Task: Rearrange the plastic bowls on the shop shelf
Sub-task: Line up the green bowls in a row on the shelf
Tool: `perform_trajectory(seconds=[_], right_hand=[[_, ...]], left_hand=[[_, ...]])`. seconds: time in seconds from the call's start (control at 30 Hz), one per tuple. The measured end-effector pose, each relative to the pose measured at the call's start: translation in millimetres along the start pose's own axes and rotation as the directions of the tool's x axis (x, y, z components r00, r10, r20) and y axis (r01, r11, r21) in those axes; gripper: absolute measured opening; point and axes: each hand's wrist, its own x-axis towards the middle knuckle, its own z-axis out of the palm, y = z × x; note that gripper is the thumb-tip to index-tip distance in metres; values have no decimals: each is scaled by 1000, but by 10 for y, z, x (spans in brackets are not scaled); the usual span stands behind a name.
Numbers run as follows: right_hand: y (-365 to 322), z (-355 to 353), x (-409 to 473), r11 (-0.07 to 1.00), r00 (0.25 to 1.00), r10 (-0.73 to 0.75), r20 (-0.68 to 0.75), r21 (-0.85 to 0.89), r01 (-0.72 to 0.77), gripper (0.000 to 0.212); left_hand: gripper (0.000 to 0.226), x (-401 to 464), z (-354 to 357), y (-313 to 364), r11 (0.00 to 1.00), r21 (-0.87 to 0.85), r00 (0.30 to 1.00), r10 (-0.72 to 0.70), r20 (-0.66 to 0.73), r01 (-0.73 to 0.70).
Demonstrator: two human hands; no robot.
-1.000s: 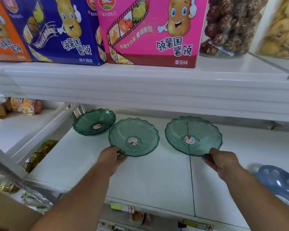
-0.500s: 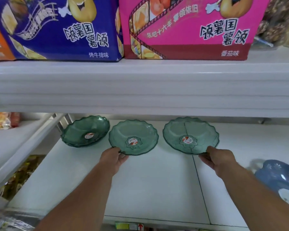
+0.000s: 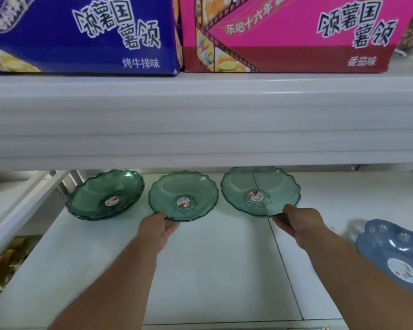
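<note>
Left hand (image 3: 156, 228) pinches middle bowl (image 3: 183, 196), sticker seemingly unreadable.

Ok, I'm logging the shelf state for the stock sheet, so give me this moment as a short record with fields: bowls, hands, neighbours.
green bowls: three in a row on the white shelf
left bowl: untouched, looks like a nested stack
middle bowl: near rim gripped by the left hand
right bowl: near rim gripped by the right hand
stickers: one at each bowl's centre
blue dish: at the right edge, untouched
upper shelf: blue box and pink box
</note>
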Motion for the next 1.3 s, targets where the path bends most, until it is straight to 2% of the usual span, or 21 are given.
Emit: perform_trajectory(seconds=[0.2,0.33,0.5,0.67,0.87,1.03,1.17,1.3], right_hand=[[39,46,17,999,1000,-7,7,-34,7,17],[48,100,-2,999,999,-17,31,-30,18,22],[45,223,-81,1000,995,-17,98,-24,19,20],[81,501,-164,999,982,-6,189,-39,14,19],[263,991,-299,996,963,23,267,-89,1,15],[482,1314,-350,985,967,56,249,-175,-12,6],[598,1486,-350,980,969,80,235,-199,-33,10],[681,1587,-358,976,973,106,205,-208,-63,7]], left_hand=[[24,25,3,-6,1000,-14,1000,-6,10,6],[30,7,-10,16,1000,-6,1000,-13,10,13],[34,-98,-49,49,1000,16,1000,-1,-4,1],[49,-239,-144,49,1000,24,998,14,-69,-12],[54,-458,-249,49,997,70,1000,19,-14,-18],[57,-581,-381,105,994,89,998,55,23,-57],[52,-636,-487,132,993,101,997,63,43,-67],[33,-692,-563,128,990,119,996,63,70,-71]])
